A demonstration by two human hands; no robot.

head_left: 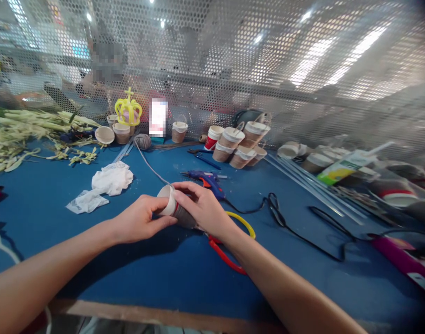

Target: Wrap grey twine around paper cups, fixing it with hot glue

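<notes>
Tilted on its side between my hands is a paper cup, its lower part wound in grey yarn, with a thin red band showing below the white rim. My left hand grips the cup at its mouth, some fingers reaching inside. Around the wall from the other side, my right hand is closed on the cup. A strand of yarn runs from a grey yarn ball at the back to the cup. Scissors with red and yellow handles lie partly under my right wrist. Behind them rests a blue glue gun.
Several twine-wrapped cups are stacked at the back, near pliers. Crumpled white tissue lies left, beyond it pale plant stalks. Clear glue sticks, a black cord and a glue tube are right. A perforated metal screen stands behind.
</notes>
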